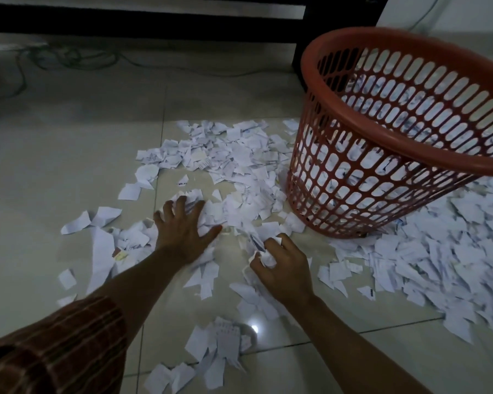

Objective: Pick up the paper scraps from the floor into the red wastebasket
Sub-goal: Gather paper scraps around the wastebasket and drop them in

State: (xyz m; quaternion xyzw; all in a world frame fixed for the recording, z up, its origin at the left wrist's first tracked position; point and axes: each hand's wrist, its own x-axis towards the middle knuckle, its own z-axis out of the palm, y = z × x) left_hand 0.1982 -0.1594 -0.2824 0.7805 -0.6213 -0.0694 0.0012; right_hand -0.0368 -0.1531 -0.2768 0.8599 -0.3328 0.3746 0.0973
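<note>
Nearest, at 7 o'clock, a checked brown sleeve (60, 345) covers the left upper arm. Beside it, at 6 o'clock, a small heap of scraps (211, 356) lies on the pale tiled floor (54, 166), next to a bright spot of reflected light.

Further on, near the centre, the right hand (282, 268) has its fingers curled around a crumpled wad (265, 255) of white paper and grips it just above the tiles. At its 10 o'clock, the left hand (182, 226) lies flat with the fingers spread and straight, and the fingertips press on loose pieces of paper.

At 3 o'clock a thick layer of torn paper (439, 265) covers the floor up to the right edge. Another wide patch (234, 155) spreads at 12 o'clock from the hands.

The red basket (353, 194) stands at 2 o'clock, touching both patches. It leans toward the camera, and through its slotted wall you see paper inside, filling much of it.

Farthest, at 12 o'clock, a dark furniture frame (154, 27) runs along the wall, and at 10 o'clock green cables (77, 56) lie on the tiles.
</note>
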